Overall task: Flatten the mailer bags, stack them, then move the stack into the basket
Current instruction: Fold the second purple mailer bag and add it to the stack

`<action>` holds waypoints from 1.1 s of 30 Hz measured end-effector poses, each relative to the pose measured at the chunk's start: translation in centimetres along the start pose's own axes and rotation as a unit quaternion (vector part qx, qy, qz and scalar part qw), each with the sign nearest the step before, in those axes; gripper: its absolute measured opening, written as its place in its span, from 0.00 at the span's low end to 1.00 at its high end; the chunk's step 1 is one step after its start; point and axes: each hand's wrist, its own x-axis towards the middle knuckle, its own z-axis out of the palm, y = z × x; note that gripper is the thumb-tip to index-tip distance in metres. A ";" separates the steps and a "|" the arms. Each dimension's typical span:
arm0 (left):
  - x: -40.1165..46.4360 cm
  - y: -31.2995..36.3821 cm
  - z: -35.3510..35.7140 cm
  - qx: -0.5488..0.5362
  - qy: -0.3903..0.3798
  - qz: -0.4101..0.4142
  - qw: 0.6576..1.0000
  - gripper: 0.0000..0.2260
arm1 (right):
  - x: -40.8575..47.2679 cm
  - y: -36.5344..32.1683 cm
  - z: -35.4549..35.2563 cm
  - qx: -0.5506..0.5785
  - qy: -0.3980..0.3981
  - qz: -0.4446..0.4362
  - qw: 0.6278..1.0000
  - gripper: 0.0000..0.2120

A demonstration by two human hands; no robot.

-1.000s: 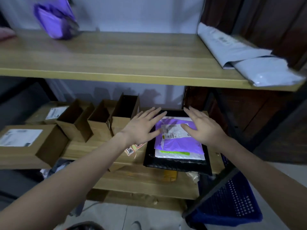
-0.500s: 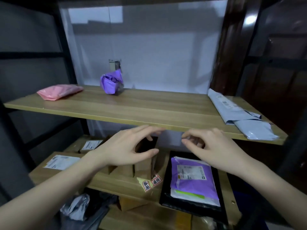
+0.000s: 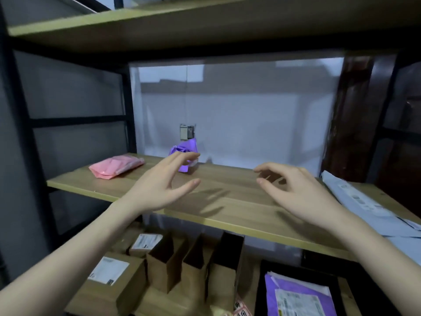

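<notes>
On the middle shelf [image 3: 227,201], both hands hover with nothing in their grip: the left hand [image 3: 159,188] is spread loosely, fingertips near the crumpled purple mailer bag [image 3: 185,156] at the back edge, and the right hand [image 3: 293,190] has relaxed fingers above bare wood. I judge the task partly done: a flat stack with a purple mailer [image 3: 298,297] on top already lies in the black basket [image 3: 262,283] on the lower shelf, toward its right end. Left, by my count: one crumpled purple bag, one pink mailer [image 3: 116,166] near the left edge, and at least two grey mailers [image 3: 364,201] at the right edge. Three open brown paper bags [image 3: 193,261] and two labelled cartons [image 3: 111,277] stand beside the basket.
</notes>
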 end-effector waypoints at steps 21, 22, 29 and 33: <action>14.7 -16.7 7.9 0.200 0.009 -0.143 0.969 0.07 | 12.3 4.8 4.9 -0.061 -0.018 0.000 0.998 0.07; 14.8 -16.7 7.9 0.187 0.025 -0.144 0.971 0.06 | 12.3 5.1 4.8 -0.063 -0.019 0.002 0.998 0.07; 14.8 -11.6 7.2 -0.165 0.016 -0.055 0.985 0.10 | 12.0 5.9 3.5 -0.054 -0.006 0.027 0.998 0.15; 14.3 -7.0 7.8 -0.286 -0.001 -0.039 0.957 0.11 | 11.7 6.1 3.2 0.008 -0.039 0.086 0.996 0.19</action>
